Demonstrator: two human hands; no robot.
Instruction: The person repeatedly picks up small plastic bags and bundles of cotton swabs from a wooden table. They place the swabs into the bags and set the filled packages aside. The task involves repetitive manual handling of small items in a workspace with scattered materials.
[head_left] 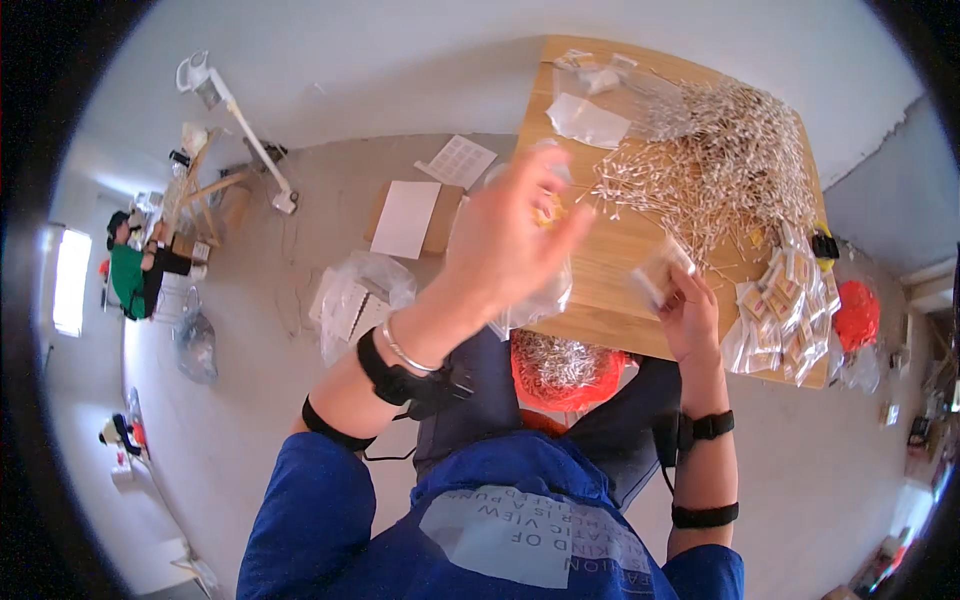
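A small clear packet (658, 277) was held tilted above the worktop (600, 295), pinched near its edge by the right hand (688, 312). Its mouth could not be made out; if it was unsealed, contents could be spilled by further tilting, and with so edge-bound a grip the packet itself could be dropped. The left hand (500, 240) was raised with thumb and fingers spread, blurred, and nothing was seen gripped by it. By a low sweep of that hand, loose cotton swabs (740, 150) at the near fringe of the pile could be scattered, or the clear bag (552, 298) beneath it dragged off the worktop's left edge. From the heap of filled packets (785, 310), crowded at the near right corner, some could be sent to the floor by a nudge, the slick plastic offering little hold.

Counted were two hands, one packet held, one pile of swabs too dense to be numbered, one heap of overlapping packets, likewise uncountable, and two red bags: one of swabs (527, 388) below the near edge, one (857, 312) beyond the right edge.
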